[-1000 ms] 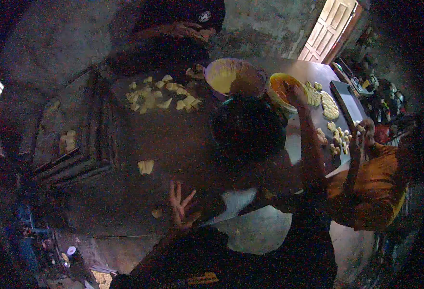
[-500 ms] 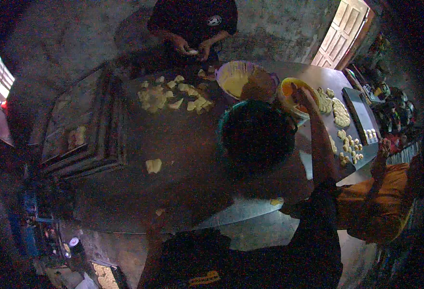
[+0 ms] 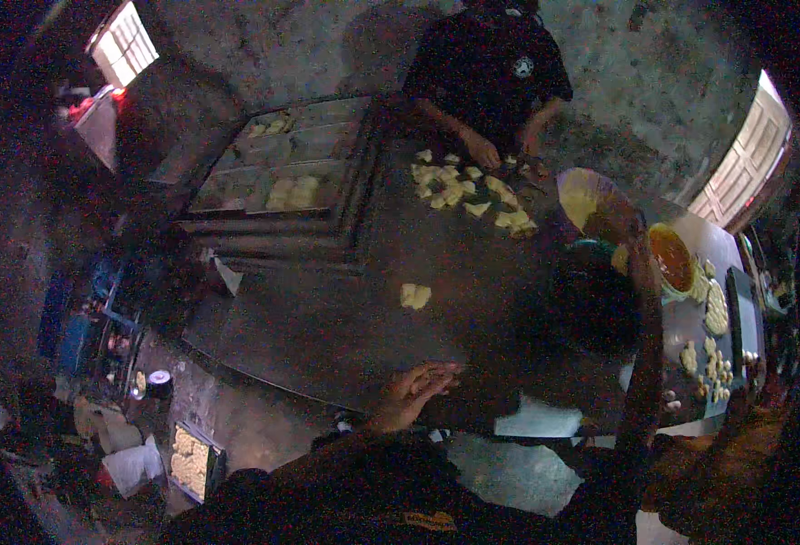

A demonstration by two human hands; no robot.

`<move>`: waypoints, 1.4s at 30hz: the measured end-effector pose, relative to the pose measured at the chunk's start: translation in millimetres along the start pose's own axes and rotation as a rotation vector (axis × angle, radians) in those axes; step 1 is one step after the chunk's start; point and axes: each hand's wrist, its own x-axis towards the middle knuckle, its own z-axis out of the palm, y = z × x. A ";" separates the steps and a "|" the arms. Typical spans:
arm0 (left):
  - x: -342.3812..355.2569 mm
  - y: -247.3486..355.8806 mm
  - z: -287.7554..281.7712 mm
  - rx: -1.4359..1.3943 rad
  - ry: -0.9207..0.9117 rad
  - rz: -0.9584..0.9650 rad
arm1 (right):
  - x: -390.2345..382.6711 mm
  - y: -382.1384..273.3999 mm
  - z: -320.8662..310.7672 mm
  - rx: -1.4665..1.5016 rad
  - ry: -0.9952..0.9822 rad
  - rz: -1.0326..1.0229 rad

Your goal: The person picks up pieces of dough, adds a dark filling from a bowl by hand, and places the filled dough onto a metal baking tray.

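Observation:
My left hand [image 3: 418, 386] is over the near edge of the dark table, open, its fingers stretched out and nothing visible in them. A lone piece of pale dough [image 3: 415, 295] lies on the table beyond it. My right arm reaches up at the right, and my right hand [image 3: 631, 232] is in shadow between a pale purplish basin [image 3: 591, 195] and a bowl of orange filling or liquid [image 3: 672, 259]; its fingers are too dark to make out. Just left of that forearm stands a dark teal-rimmed tub [image 3: 600, 295].
Cut dough pieces [image 3: 454, 186] lie scattered before a person in a dark shirt [image 3: 486, 73], whose hands are over them. Stacked trays [image 3: 282, 218] holding dough stand at the left. Shaped dough [image 3: 716, 309], a metal tray [image 3: 743, 313] and a person in orange [image 3: 727, 463] are at the right.
The view has turned left, shifting the scene rightward. My left hand has come up into clearer sight with fingers extended. My right hand has left the orange bowl toward the purplish basin.

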 end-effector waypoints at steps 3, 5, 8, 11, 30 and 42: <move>-11.3 -3.7 -34.7 -0.126 0.000 -0.131 | -42.4 -35.7 75.5 0.146 -0.236 0.067; -12.9 -9.8 -60.7 -0.136 -0.022 -0.217 | -74.6 -48.7 129.6 0.249 -0.372 0.130; -30.5 -37.6 -111.4 -0.067 -0.010 -0.193 | -154.8 -38.9 248.7 0.550 -0.471 0.225; -66.9 -81.9 -185.9 -0.066 0.091 -0.077 | -208.0 -149.0 303.4 0.209 -0.608 0.035; -171.1 61.0 -318.1 0.725 0.400 0.417 | -260.8 -280.3 486.3 -0.198 -0.507 -0.387; -175.5 114.0 -317.6 -0.221 0.008 -0.104 | -301.3 -321.5 450.5 0.031 -0.449 -0.358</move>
